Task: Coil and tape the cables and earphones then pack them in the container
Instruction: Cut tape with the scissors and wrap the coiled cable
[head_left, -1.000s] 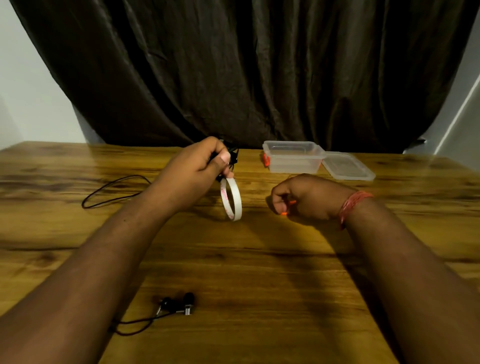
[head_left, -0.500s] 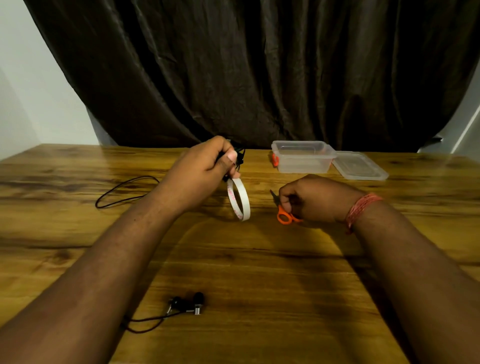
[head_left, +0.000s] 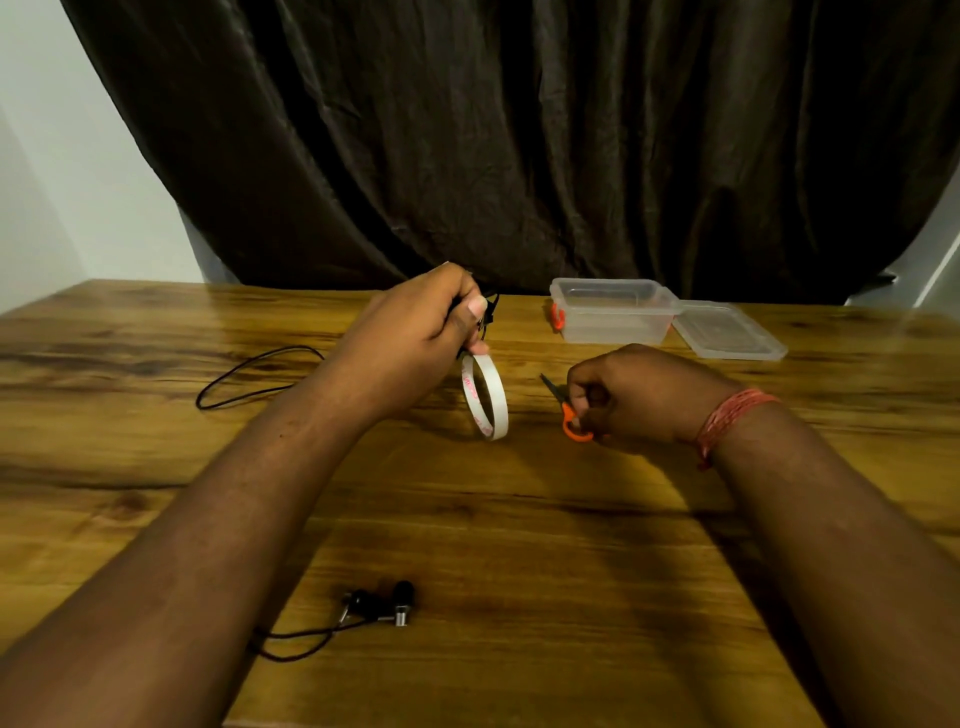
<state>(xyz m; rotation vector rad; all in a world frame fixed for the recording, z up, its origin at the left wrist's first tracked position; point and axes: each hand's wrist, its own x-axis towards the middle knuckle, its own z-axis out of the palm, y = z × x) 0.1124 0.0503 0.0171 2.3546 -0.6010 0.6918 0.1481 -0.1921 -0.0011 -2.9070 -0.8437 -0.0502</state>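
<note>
1. The left hand (head_left: 415, 332) is raised above the wooden counter (head_left: 519, 545), fingers curled tight around a small bundle of black cable (head_left: 488, 312), of which only a few dark loops show past the thumb.
2. A roll of white tape (head_left: 485, 397) hangs just below that hand, standing on edge with its open ring turned toward the camera. Whether its lower edge touches the counter cannot be told.
3. The right hand (head_left: 634, 397) is low over the counter just right of the tape roll, fingers closed around orange-handled scissors (head_left: 569, 415). One orange handle loop shows below the knuckles, and the dark blades point up and left toward the roll.
4. A red thread bracelet (head_left: 727, 421) circles the right wrist.
5. A clear plastic container (head_left: 613, 312) sits open at the far side of the counter, with an orange clasp on its left end. Its clear lid (head_left: 727, 332) lies flat, touching or just beside its right side.
6. A loose black cable loop (head_left: 249, 376) lies on the counter to the left, partly hidden behind the left forearm.
7. Black earphones (head_left: 384, 608) rest near the front edge, their thin cord trailing left under the left forearm.
8. A dark curtain (head_left: 519, 145) hangs behind the counter.
</note>
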